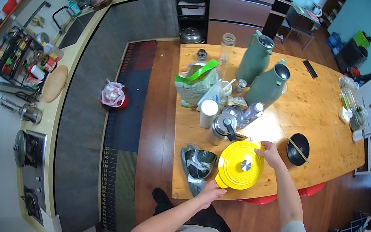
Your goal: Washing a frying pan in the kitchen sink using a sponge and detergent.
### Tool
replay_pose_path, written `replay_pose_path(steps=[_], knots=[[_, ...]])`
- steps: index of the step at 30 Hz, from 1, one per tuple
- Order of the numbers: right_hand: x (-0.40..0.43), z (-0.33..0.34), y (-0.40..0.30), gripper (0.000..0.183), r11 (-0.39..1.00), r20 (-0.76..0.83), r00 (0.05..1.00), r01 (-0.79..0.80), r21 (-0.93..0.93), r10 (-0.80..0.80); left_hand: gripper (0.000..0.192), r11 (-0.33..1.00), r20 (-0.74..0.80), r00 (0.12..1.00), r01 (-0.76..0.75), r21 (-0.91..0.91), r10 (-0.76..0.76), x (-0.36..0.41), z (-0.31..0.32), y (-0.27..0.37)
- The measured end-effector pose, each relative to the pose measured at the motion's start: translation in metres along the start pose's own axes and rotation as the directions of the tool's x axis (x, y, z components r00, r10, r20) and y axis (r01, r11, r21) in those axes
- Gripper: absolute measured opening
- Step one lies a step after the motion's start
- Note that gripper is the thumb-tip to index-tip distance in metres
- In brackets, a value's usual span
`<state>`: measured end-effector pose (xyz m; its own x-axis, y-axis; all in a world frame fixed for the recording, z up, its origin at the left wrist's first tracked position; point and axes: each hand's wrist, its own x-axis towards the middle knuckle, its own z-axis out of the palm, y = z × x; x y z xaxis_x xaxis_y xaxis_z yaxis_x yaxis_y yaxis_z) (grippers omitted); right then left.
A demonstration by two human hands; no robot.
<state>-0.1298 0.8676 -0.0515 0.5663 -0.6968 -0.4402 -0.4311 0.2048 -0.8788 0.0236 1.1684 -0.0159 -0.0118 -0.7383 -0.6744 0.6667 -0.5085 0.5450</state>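
A yellow lidded pot [235, 166] with a silver knob is at the near edge of the wooden table [309, 101]. My left hand [212, 193] grips its handle at the lower left, and my right hand [270, 153] grips its upper right side. Whether the pot rests on the table or is slightly raised, I cannot tell. Right of it sits a black bowl [294, 154] with wooden chopsticks [297, 148] laid across. Dark plastic-wrapped items [199, 163] lie close to its left. Just behind the pot stands a steel jug [223, 128] with a black lid.
Two green thermos jugs [255, 55], a white cylindrical container [208, 112], a green and white bag [197, 86] and a glass bottle [226, 47] crowd the table's back left. Red stools [260, 200] are under the near edge. Bagged vegetables [355, 108] lie at the right end.
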Motion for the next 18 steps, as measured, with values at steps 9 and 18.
replay_pose_path(steps=[9,18], knots=[[-0.018,-0.039,0.021,0.037,0.887,-0.254,0.908,0.212,-0.41,-0.334,0.061,0.952,0.106,0.993,-0.085,0.293,0.056,-0.009,-0.038,-0.027],[-0.156,0.178,-0.072,0.024,0.623,-0.249,0.681,0.381,-0.683,-0.689,0.057,0.926,-0.352,0.863,-0.29,0.242,0.362,-0.24,-0.216,-0.024]])
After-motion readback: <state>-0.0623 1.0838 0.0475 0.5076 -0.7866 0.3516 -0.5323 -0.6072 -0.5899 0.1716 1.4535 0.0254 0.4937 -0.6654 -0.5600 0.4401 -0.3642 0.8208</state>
